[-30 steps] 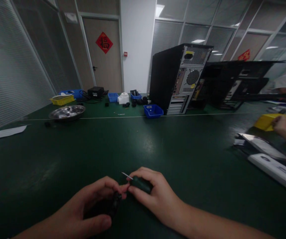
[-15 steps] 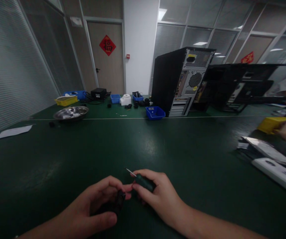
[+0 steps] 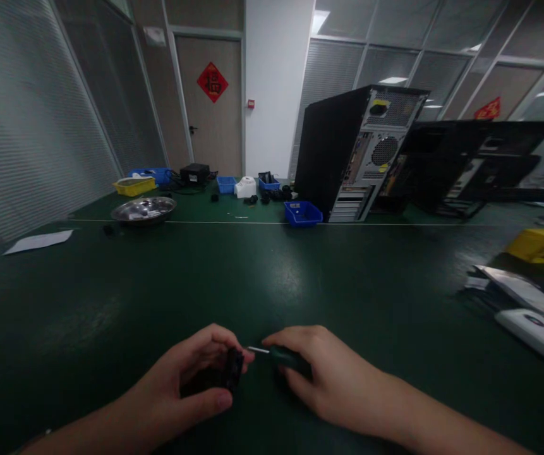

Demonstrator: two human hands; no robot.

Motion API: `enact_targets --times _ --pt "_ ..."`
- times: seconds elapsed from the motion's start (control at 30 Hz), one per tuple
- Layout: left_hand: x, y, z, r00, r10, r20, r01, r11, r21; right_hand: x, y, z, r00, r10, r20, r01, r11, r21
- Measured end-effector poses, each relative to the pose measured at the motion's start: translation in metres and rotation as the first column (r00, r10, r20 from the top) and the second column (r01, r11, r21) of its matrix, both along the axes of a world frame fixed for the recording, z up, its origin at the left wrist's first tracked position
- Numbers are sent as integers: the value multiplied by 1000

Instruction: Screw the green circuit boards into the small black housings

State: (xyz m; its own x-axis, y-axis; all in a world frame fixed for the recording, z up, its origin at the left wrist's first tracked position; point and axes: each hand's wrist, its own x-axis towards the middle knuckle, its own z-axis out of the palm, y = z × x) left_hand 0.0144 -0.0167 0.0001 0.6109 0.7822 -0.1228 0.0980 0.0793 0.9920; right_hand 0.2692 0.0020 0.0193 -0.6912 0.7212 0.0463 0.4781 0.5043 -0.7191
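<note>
My left hand (image 3: 184, 388) is closed around a small black part (image 3: 232, 370) low in the middle of the view, just above the green table (image 3: 272, 272). My right hand (image 3: 333, 379) grips a small screwdriver (image 3: 281, 356) with a dark green handle. Its thin metal shaft points left and its tip meets the black part. The two hands nearly touch. What the black part is stays unclear, as my fingers cover most of it.
A black computer tower (image 3: 354, 155) stands at the back with a blue bin (image 3: 302, 213) in front. A metal bowl (image 3: 143, 209) and a yellow tray (image 3: 134, 186) lie far left, a paper sheet (image 3: 39, 241) nearer. White panels (image 3: 532, 316) and a yellow bin (image 3: 539, 243) sit right.
The screwdriver swung from pointing up and left to lying level, with its tip now at the black part. The head view shifted left, so the scene slid right and the other person's hand almost left the frame.
</note>
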Motion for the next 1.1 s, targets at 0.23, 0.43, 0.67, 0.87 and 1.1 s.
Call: enact_targets --times 0.23,0.43,0.67,0.87,1.1 --pt "-1 -1 5 998 -19 -65 23 998 59 6 10 -7 995 -52 -80 58 995 84" --pt "-1 0 6 992 -5 -123 14 997 77 13 17 -9 963 -250 97 239 965 110" --pt "-3 -2 7 986 -17 -169 39 991 130 18 18 -12 975 -148 167 143 989 41" --pt "-1 -2 10 980 -20 -197 48 990 136 19 22 -14 986 -113 126 114 993 -4" --pt "0 -3 10 976 -14 -217 53 984 172 13 19 -16 983 -167 69 172 983 -59"
